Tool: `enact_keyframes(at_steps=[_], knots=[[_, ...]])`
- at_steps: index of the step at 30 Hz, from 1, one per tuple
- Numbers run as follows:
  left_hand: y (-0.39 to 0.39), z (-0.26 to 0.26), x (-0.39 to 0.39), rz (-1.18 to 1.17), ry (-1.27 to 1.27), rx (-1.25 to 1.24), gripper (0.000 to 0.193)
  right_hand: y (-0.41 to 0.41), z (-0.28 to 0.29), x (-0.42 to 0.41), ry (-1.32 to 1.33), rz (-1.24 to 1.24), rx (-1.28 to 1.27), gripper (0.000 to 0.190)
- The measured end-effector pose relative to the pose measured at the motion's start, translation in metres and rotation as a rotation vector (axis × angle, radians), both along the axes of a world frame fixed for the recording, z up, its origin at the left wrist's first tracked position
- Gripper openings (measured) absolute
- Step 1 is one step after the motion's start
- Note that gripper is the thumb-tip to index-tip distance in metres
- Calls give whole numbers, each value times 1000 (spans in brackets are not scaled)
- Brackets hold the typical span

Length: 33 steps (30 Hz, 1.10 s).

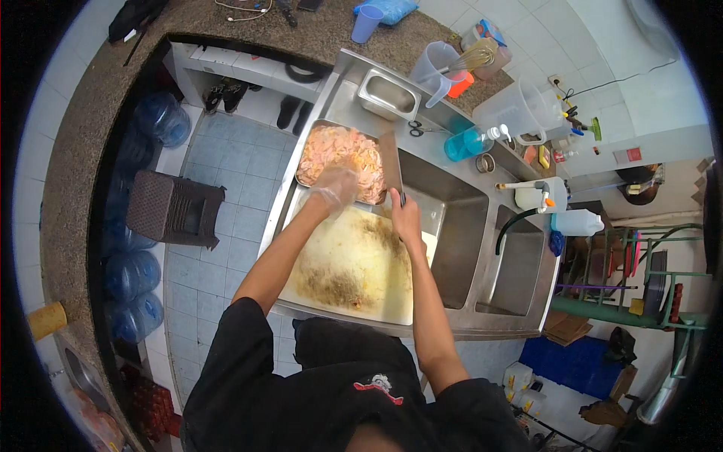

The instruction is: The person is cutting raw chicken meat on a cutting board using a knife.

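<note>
My left hand (337, 183), in a clear plastic glove, reaches into a heap of cut raw meat, probably chicken (330, 146). Its fingertips blur into the pieces, so whether they grip any is unclear. The meat fills a rectangular metal tray (299, 169) beyond a stained white cutting board (344, 265). A broad-bladed cleaver (390, 158) is held by its dark handle in my bare right hand (405, 217). The blade points away from me along the tray's right side and covers part of that edge. Small scraps and dark stains mark the board.
Right of the board are two sink basins (446, 243) with a hose tap (522, 212). Behind stand a small steel pan (390, 93), scissors (421, 130), a blue soap bottle (469, 144) and a jug with a whisk (438, 68). Stacked stools (169, 209) occupy the floor at left.
</note>
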State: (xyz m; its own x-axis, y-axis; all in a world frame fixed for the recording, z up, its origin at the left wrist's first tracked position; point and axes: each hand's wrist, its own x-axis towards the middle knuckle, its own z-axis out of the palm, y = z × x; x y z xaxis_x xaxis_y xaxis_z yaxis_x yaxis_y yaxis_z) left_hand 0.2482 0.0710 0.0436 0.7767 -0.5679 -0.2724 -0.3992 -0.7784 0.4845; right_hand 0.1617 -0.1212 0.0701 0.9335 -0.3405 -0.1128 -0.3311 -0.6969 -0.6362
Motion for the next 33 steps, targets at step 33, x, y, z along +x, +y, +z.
enact_keyframes(at_steps=[33], knots=[[32, 11, 28, 108, -550, -174, 16, 62, 39, -96, 226, 272, -427, 34]])
